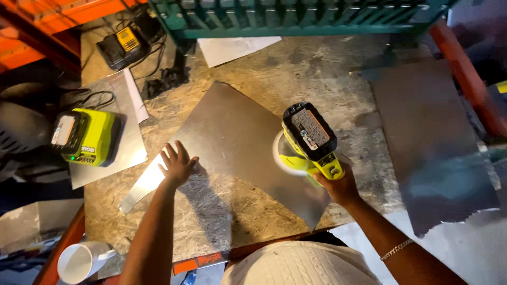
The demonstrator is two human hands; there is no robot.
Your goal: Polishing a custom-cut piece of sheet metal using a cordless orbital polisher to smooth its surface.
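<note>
While the left hand point(177, 164) lies spread flat, pinning the sheet-metal panel point(232, 142) to the bench point(317, 74), the right hand point(338, 184), wrapped around the cordless sander point(305, 143), presses its pad onto the panel mid-sanding; steady pressure seems needed.

Yellow-green sander point(306, 142) upright on flat metal sheet point(232, 137)

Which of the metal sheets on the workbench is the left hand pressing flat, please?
The bright angled sheet in the middle, under the left hand and the sander. The sheet under the charger and the dull sheet at right lie untouched.
</note>
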